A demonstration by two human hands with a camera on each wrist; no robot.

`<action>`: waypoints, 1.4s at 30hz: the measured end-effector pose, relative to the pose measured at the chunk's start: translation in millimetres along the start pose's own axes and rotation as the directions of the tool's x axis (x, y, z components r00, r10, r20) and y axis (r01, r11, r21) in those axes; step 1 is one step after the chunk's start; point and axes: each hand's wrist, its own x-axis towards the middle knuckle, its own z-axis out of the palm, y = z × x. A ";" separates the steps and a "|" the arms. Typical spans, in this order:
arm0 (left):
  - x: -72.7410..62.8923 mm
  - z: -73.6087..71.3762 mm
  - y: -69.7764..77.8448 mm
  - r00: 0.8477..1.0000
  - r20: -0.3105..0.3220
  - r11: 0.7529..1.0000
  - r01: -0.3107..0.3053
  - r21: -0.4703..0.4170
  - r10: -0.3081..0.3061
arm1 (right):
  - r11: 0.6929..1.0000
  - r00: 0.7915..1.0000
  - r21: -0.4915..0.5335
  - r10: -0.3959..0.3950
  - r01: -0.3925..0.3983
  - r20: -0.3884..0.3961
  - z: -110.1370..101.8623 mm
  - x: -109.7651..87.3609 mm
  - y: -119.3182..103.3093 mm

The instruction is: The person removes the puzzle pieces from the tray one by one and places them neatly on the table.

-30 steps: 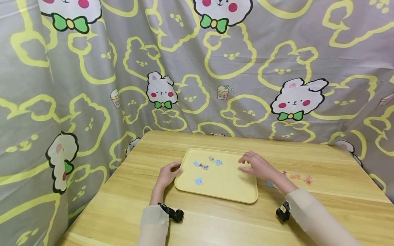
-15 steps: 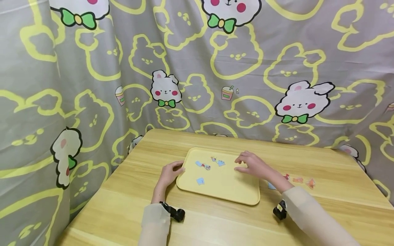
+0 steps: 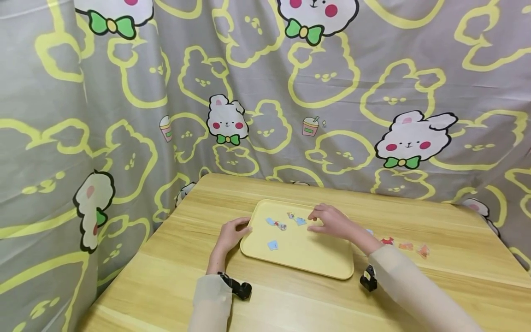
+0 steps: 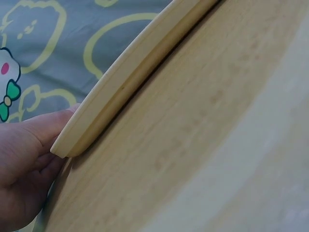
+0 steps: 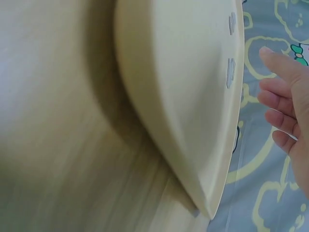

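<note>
L hand grips L rim of yellow tray, thumb at edge. Tray sits mid-table. In tray, L side: blue pc near, blue/red cluster farther back, second cluster just R of that, far side; pc count per cluster unclear. R hand is above tray's R half, thumb + fingers apart, loosely bent, nothing visibly held. On table R of tray: blue scrap partly behind R arm, then red pc, 2 orange pcs, approx in a row.
</note>
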 end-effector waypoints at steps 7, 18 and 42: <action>-0.6 -0.1 0.6 1.000 -0.009 1.000 -0.004 -0.010 0.004 | 1.000 1.000 -0.024 -0.018 0.019 0.022 5.2 12.0 -3.9; -1.6 2.0 -0.9 1.000 -0.005 1.000 -0.007 -0.023 0.007 | 0.988 0.999 -0.144 -0.046 0.048 0.018 20.3 19.2 -0.3; -1.9 0.3 -2.7 1.000 -0.014 0.999 0.002 -0.040 -0.003 | 0.957 0.995 -0.273 0.099 -0.093 0.008 41.4 27.0 -7.8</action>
